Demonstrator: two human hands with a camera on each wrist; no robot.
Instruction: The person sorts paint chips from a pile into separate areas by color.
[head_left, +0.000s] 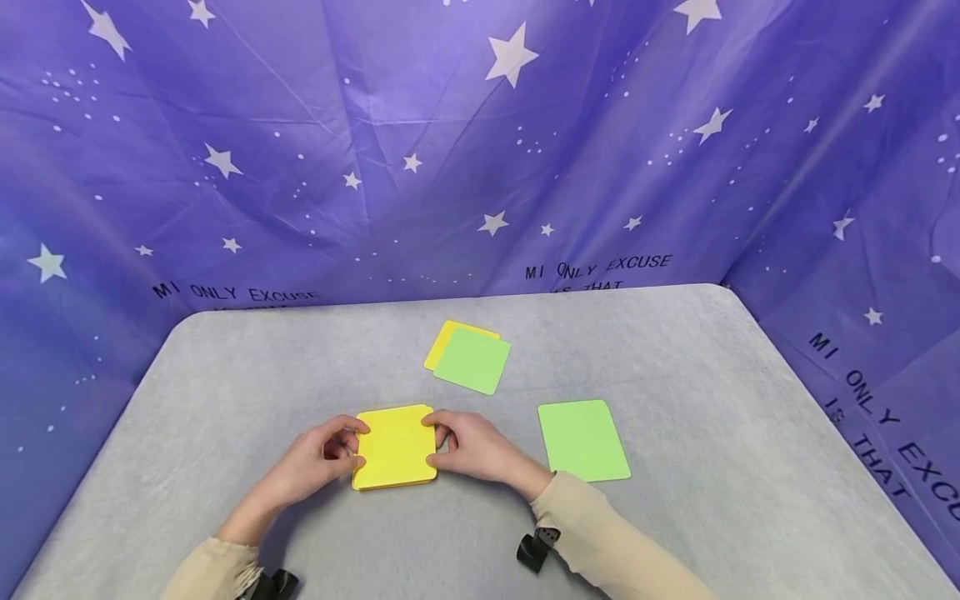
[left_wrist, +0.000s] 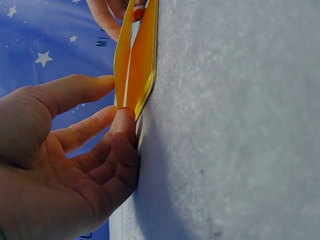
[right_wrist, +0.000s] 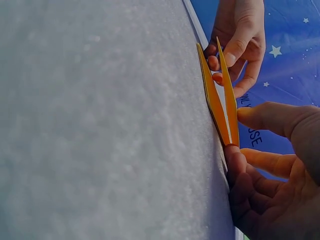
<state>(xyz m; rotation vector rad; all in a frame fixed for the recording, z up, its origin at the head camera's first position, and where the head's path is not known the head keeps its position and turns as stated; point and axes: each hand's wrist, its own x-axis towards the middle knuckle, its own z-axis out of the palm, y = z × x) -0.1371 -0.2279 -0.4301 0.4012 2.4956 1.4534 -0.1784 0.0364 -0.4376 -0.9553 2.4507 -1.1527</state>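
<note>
Both hands are at a pile of square yellow cards with rounded corners on the table. My left hand [head_left: 311, 458] grips the top yellow card [head_left: 394, 447] at its left side, thumb at the near corner and a finger at the far one. Across from it, my right hand [head_left: 480, 447] holds the same card's right side in a like way. In the left wrist view the held card [left_wrist: 123, 55] stands apart from the yellow cards [left_wrist: 146, 65] below, with a gap between. Curled fingers [right_wrist: 236, 162] of the right hand touch the card edges in the right wrist view.
A green card [head_left: 585, 440] lies on the grey table [head_left: 750, 467] to the right, beside the right forearm. Farther back, another green card [head_left: 472, 360] partly covers a yellow card [head_left: 439, 346]. A purple star-patterned cloth [head_left: 420, 100] hangs behind the table.
</note>
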